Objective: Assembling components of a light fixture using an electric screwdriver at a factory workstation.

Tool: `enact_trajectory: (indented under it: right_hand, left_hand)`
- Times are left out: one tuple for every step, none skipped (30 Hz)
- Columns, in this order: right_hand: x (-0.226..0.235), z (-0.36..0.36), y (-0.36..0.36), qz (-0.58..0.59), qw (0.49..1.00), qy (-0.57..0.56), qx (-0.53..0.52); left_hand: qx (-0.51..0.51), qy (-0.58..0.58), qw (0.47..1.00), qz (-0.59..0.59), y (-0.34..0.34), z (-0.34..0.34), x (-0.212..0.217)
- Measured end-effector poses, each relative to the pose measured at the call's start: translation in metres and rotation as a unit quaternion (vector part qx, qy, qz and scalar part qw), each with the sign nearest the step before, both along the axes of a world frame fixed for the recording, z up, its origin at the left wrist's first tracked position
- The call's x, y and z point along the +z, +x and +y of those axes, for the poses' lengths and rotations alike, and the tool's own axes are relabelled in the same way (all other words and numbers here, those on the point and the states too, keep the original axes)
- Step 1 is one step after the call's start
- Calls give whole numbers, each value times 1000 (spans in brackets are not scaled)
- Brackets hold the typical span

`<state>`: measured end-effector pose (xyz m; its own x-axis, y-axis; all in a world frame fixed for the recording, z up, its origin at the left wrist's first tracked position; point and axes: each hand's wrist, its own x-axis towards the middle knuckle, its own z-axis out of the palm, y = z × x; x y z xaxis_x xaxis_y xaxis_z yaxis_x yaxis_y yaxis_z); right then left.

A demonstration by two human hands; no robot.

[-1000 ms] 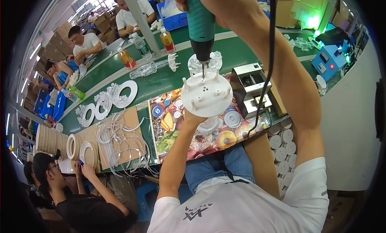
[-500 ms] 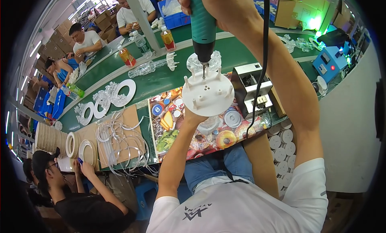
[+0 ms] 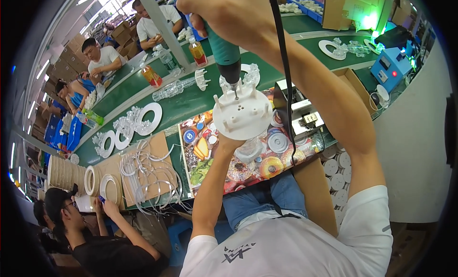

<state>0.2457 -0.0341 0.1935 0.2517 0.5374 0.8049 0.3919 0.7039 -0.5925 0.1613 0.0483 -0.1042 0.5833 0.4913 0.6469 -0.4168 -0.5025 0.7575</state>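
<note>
My right hand [image 3: 229, 14] is wrapped round a teal corded electric screwdriver [image 3: 224, 50] with a black nose. Its bit points down at the far part of a round white plastic disc [image 3: 245, 122], among the short posts standing on its face. Whether the tip touches the disc or a screw is too small to tell. From below, my left hand [image 3: 230, 143] holds the disc up over the bench; its fingers are mostly hidden beneath. Beyond the disc lie a white ring and clear plastic parts [image 3: 251, 74].
A metal fixture [image 3: 305, 119] stands right of the disc, with the black cable [image 3: 285, 62] hanging before it. White straps [image 3: 145, 169] lie on cardboard at left. White rings [image 3: 149, 118] and bottles [image 3: 198, 51] line the green bench. A co-worker [image 3: 102, 224] sits at lower left.
My right hand and the screwdriver have shifted left, and the screwdriver leans more. The bit has moved left across the disc's far side. The disc sits slightly lower and further left.
</note>
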Motion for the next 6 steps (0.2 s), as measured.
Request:
enact_trajectory:
  right_hand:
    - [2, -2, -2, -1, 1000, 5, -1]
    - [4, -4, -3, 9, 1000, -22, -12]
    - [6, -6, -4, 19, 998, -48, -23]
    - [8, -9, 0, -27, 998, -40, -41]
    - [11, -15, 5, -29, 998, -35, -49]
    - [14, -26, 10, 12, 999, -21, -36]
  left_hand:
    - [40, 82, 995, 44, -5, 6, -1]
    - [81, 163, 979, 88, -8, 9, -3]
    - [79, 168, 979, 86, -9, 10, -5]
    - [84, 218, 970, 73, -6, 10, 1]
    - [88, 268, 958, 58, -4, 8, 10]
    - [81, 273, 957, 53, 2, 10, 14]
